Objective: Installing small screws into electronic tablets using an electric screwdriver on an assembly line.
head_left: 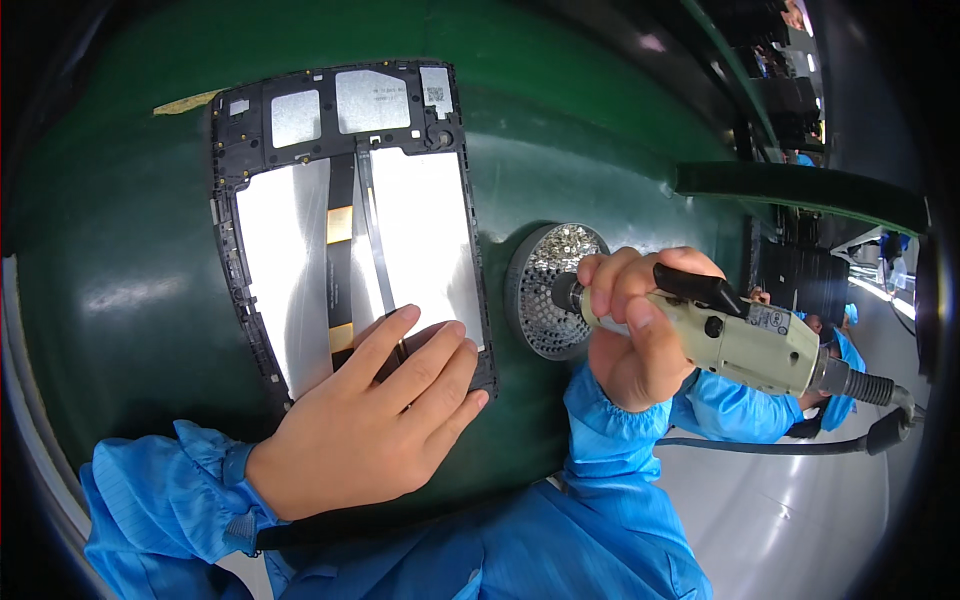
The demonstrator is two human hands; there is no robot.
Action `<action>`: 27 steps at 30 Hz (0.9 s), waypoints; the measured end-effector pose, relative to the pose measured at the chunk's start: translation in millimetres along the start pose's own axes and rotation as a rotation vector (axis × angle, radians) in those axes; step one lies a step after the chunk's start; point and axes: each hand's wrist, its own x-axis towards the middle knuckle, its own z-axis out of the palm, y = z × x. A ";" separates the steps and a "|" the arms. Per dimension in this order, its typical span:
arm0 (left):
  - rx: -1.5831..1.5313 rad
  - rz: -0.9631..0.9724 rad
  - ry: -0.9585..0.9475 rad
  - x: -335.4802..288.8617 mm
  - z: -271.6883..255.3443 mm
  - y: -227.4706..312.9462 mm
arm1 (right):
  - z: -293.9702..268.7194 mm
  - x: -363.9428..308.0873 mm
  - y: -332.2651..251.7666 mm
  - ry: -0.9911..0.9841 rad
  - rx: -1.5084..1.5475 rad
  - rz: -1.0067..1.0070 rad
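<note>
A black tablet frame (448, 140) with bright silver metal plates lies on the green bench. Dark flat cables with gold patches run down its middle. My left hand (385, 400) rests flat on the frame's lower part, fingers stretched out, covering what is beneath. In my right hand (640, 320) is a pale green electric screwdriver (755, 350) with a black lever, held nearly level. Its nose points left over a round grey dish (517, 300) full of small screws (565, 245). The tip is hard to make out against the dish.
The green work mat (130, 230) spreads around the frame. A yellowish strip (185, 103) lies at the frame's far left corner. From the screwdriver's back end a black cable (770, 445) trails off. Beyond the right edge, another person in a blue cap (848, 365) is partly visible.
</note>
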 end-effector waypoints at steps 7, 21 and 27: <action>0.049 0.045 0.008 -2.8 1.1 1.0 | 0.2 -6.8 -38.6 -0.033 0.039 -0.081; 0.015 0.038 0.014 -1.3 0.7 0.9 | 27.1 -50.5 -47.8 -0.238 0.030 -0.053; 0.020 0.023 0.005 -4.3 -3.5 3.2 | 29.5 -50.5 -45.9 -0.250 0.038 -0.049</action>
